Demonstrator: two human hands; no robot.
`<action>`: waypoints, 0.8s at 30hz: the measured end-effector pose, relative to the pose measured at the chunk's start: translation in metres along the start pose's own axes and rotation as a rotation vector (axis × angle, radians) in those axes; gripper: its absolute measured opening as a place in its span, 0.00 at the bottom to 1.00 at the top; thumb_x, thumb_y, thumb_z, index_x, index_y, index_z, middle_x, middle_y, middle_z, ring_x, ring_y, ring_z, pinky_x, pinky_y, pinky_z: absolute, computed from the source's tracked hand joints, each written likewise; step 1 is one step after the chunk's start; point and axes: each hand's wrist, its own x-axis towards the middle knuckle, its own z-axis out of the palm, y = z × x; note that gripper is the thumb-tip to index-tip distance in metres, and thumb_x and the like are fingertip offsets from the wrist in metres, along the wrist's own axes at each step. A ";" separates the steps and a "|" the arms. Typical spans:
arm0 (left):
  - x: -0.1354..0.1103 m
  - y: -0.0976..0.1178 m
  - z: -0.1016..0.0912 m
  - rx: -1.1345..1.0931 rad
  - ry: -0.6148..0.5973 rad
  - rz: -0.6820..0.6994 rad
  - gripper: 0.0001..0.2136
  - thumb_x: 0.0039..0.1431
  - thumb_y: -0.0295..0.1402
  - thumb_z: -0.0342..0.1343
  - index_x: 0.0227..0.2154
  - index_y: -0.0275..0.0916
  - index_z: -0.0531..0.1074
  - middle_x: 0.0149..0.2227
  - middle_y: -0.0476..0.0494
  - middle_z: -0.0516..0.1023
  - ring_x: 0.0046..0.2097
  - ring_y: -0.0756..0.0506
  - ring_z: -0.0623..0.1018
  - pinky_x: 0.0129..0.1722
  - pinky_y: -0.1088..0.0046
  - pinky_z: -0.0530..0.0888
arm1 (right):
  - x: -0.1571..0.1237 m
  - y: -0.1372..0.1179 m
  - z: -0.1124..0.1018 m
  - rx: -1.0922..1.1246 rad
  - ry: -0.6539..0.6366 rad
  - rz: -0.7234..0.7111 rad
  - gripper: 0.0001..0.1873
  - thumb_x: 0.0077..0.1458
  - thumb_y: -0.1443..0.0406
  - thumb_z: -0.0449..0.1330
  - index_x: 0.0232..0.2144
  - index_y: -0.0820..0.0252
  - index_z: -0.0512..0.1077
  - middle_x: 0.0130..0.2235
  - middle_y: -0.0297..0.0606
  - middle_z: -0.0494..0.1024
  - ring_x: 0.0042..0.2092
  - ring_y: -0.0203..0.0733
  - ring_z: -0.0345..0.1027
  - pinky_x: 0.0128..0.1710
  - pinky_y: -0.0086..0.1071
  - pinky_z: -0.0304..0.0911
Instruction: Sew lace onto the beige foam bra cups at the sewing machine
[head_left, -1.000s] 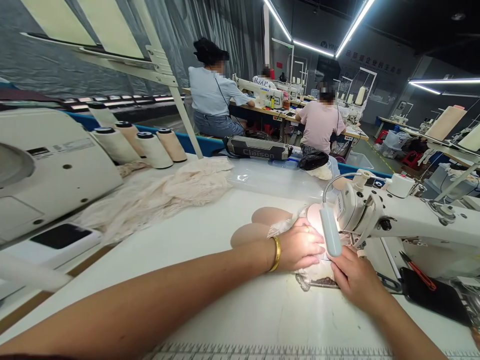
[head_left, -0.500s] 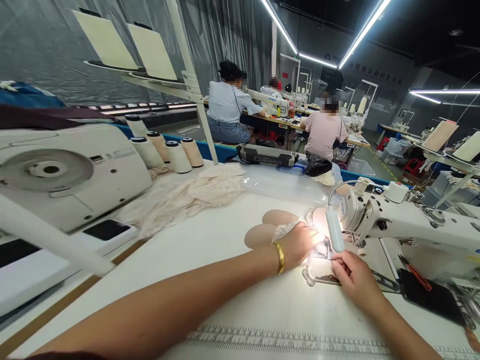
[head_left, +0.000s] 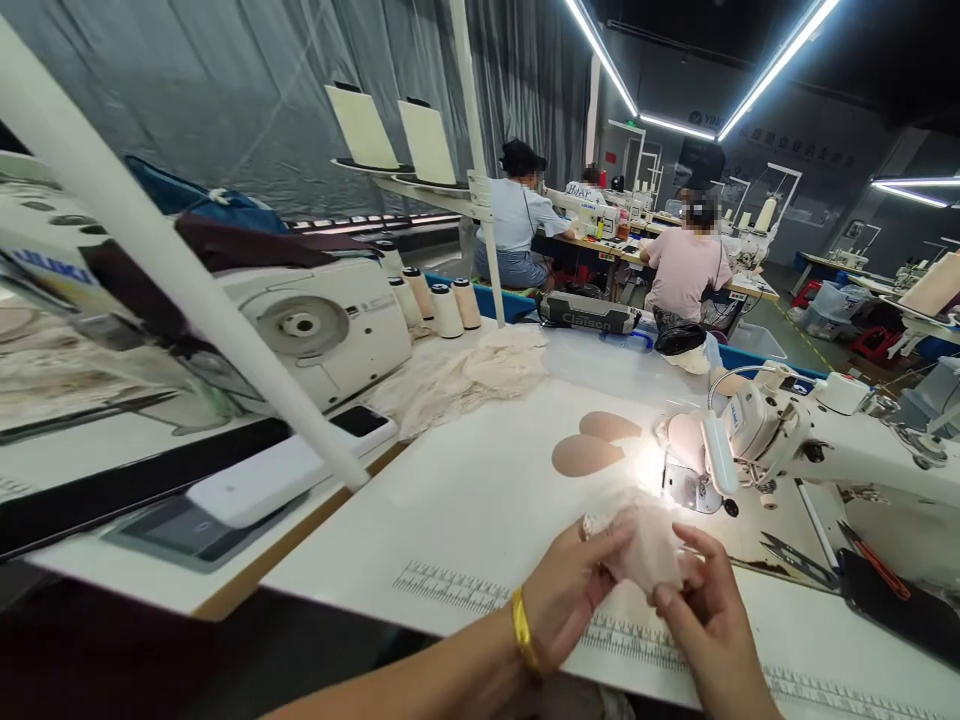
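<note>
Two bare hands share one small piece of sheer, pale pink fabric (head_left: 646, 552), held above the bench (head_left: 480, 520) over its near edge. The left hand (head_left: 571, 585) pinches the piece at its left side, thumb on top; the right hand (head_left: 709, 615) has its grip closed on the lower right corner, the index finger bent and raised. The cloth is soft, slightly creased and brightly lit, with a lacy trim at its upper left. Clear plastic bins (head_left: 823, 290) stand on the floor beyond; what they contain is too small to tell. Two beige cup-shaped pieces (head_left: 589, 455) lie overlapping on the bench, left of the sewing machine (head_left: 847, 425).
</note>
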 end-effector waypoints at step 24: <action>0.020 0.000 0.020 -0.090 -0.040 0.053 0.20 0.43 0.40 0.78 0.35 0.33 0.81 0.37 0.37 0.85 0.40 0.40 0.82 0.43 0.67 0.77 | -0.004 0.015 -0.012 0.066 0.226 -0.008 0.38 0.54 0.49 0.70 0.62 0.52 0.63 0.52 0.45 0.80 0.52 0.53 0.76 0.52 0.44 0.72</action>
